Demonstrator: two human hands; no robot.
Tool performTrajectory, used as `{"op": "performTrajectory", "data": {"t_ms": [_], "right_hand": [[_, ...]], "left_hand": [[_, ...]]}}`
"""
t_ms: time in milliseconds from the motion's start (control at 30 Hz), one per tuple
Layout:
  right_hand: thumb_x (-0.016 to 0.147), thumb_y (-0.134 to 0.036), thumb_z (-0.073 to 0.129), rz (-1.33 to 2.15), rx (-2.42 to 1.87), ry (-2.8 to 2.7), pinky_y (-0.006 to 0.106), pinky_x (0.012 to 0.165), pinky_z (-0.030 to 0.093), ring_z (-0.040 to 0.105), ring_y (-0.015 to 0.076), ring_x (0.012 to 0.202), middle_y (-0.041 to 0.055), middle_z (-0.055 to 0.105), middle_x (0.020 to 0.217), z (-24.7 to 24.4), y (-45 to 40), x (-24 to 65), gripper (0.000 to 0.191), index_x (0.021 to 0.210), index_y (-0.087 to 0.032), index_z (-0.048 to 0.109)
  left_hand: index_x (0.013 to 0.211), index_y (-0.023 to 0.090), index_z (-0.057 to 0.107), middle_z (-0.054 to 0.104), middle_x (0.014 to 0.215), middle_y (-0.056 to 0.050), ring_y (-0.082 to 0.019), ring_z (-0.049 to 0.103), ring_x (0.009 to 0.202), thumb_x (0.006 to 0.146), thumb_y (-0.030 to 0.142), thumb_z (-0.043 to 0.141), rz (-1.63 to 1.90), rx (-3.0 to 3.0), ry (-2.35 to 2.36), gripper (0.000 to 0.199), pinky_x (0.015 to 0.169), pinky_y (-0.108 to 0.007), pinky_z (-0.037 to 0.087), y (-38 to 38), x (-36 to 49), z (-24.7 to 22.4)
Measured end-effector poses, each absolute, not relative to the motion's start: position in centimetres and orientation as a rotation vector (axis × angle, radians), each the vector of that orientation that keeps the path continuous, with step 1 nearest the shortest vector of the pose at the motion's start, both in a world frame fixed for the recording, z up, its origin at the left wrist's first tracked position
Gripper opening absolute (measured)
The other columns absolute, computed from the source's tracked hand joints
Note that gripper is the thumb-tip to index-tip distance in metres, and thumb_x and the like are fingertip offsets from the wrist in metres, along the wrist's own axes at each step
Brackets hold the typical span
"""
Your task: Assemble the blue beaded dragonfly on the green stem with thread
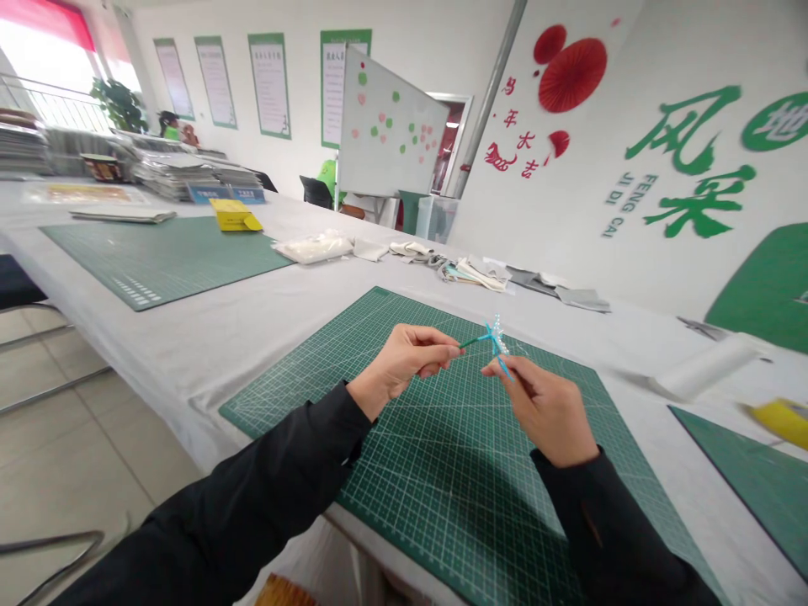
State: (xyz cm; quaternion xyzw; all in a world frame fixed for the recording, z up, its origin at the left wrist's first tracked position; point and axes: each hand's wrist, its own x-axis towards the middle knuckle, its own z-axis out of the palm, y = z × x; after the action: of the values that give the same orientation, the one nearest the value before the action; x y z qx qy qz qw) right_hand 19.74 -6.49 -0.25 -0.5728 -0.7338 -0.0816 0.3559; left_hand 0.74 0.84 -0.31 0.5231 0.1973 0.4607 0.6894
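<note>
Both of my hands are raised over a green cutting mat (435,438) with a white grid. Between them is a small craft flower (493,337) with light blue petals, white beads and a dark green stem. My left hand (413,358) pinches the stem between thumb and fingers. On the other side, my right hand (546,404) has its thumb and index finger closed at a blue petal pointing down toward me. The beads stand up above the right fingertips. My right palm and lower fingers are partly hidden.
A second cutting mat (170,261) lies at left with a yellow card box (235,215). Beyond my mat are a plastic bag of white material (316,247) and cloth pieces (480,273). A white roll (710,366) and another mat (751,480) lie right. A person (169,126) sits far back.
</note>
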Motion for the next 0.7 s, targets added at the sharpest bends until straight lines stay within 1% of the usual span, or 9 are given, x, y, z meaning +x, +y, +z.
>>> {"op": "performTrajectory", "data": {"t_ms": [100, 233, 333, 533, 700], "right_hand": [[0.091, -0.031, 0.048, -0.242, -1.477, -1.858, 0.022, 0.057, 0.042, 0.065, 0.0119, 0.063, -0.0015, 0.072, 0.076, -1.0, -6.6, 18.6, 0.022, 0.084, -0.021, 0.066], [0.089, -0.026, 0.051, -0.436, -1.384, -1.882, 0.022, 0.062, 0.043, 0.068, 0.0129, 0.069, -0.0014, 0.073, 0.082, -1.9, -6.4, 17.3, 0.016, 0.087, -0.020, 0.065], [0.086, -0.023, 0.055, -0.530, -1.355, -1.858, 0.023, 0.060, 0.043, 0.068, 0.0127, 0.065, -0.0010, 0.073, 0.081, -2.1, -6.4, 17.2, 0.011, 0.086, -0.019, 0.065], [0.084, -0.018, 0.057, -0.517, -1.296, -1.808, 0.022, 0.055, 0.042, 0.065, 0.0115, 0.061, -0.0007, 0.072, 0.075, -1.8, -6.9, 17.1, 0.007, 0.082, -0.018, 0.064], [0.081, -0.015, 0.061, -0.572, -1.221, -1.795, 0.022, 0.055, 0.042, 0.063, 0.0097, 0.059, -0.0013, 0.071, 0.073, -1.8, -7.2, 16.7, 0.003, 0.082, -0.018, 0.062]], "left_hand": [[0.070, 0.009, 0.069, 0.057, 0.050, 0.001, 0.000, 0.036, 0.035, 0.062, 0.021, 0.075, 1.087, 1.103, 0.482, 0.015, 0.037, -0.017, 0.021, 1.0, 0.8, -0.4], [0.074, 0.008, 0.070, 0.057, 0.051, 0.001, 0.000, 0.037, 0.036, 0.061, 0.021, 0.075, 1.120, 1.076, 0.522, 0.018, 0.037, -0.017, 0.020, 1.1, 0.9, -0.4], [0.074, 0.009, 0.070, 0.057, 0.052, 0.001, -0.001, 0.037, 0.036, 0.062, 0.021, 0.075, 1.126, 1.092, 0.533, 0.017, 0.037, -0.017, 0.020, 1.0, 0.9, -0.4], [0.073, 0.010, 0.069, 0.056, 0.052, 0.001, -0.001, 0.037, 0.037, 0.064, 0.021, 0.073, 1.129, 1.115, 0.505, 0.015, 0.038, -0.018, 0.021, 0.7, 1.1, -0.5], [0.073, 0.010, 0.068, 0.056, 0.053, 0.001, -0.001, 0.038, 0.038, 0.065, 0.022, 0.073, 1.121, 1.095, 0.510, 0.015, 0.040, -0.018, 0.022, 0.6, 1.1, -0.4]]}}
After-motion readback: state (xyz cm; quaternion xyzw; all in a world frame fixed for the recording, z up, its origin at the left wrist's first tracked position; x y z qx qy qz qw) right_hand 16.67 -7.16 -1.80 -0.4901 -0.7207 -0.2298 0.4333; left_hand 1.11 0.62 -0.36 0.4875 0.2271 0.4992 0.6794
